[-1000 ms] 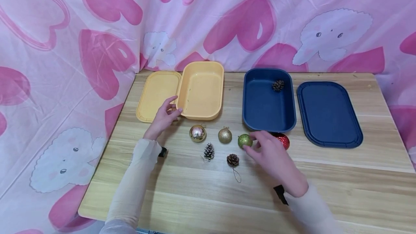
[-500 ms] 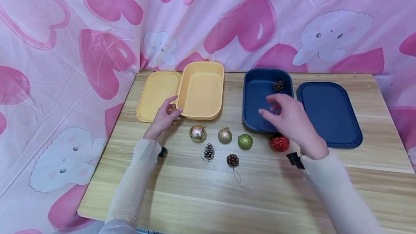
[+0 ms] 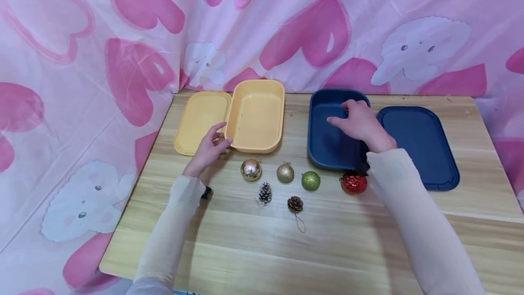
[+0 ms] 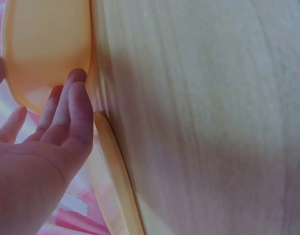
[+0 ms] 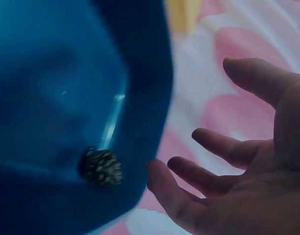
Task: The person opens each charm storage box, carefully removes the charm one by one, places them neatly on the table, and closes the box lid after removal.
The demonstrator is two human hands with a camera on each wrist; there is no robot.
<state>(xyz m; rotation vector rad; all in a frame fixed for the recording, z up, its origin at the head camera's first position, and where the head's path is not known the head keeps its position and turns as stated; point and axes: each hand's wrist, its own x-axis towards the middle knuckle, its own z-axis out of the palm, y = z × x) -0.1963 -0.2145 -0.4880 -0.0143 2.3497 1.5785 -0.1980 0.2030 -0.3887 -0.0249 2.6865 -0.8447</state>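
My right hand hovers over the blue box, its fingers spread and nothing held. The pinecone lies in the box's far right corner, just short of my fingertips in the right wrist view; in the head view the hand mostly covers it. My left hand is at the near left corner of the yellow box. Its loosely bent fingers touch the outer wall without gripping it, as the left wrist view shows.
Along the front lie a shiny gold ball, a glitter gold ball, a green ball and a red ornament. Nearer are a frosted pinecone and a brown pinecone. Yellow lid and blue lid flank the boxes.
My right hand has left the green ball and moved up and right, over the blue box and towards the pinecone inside. My left hand has stayed at the yellow box.
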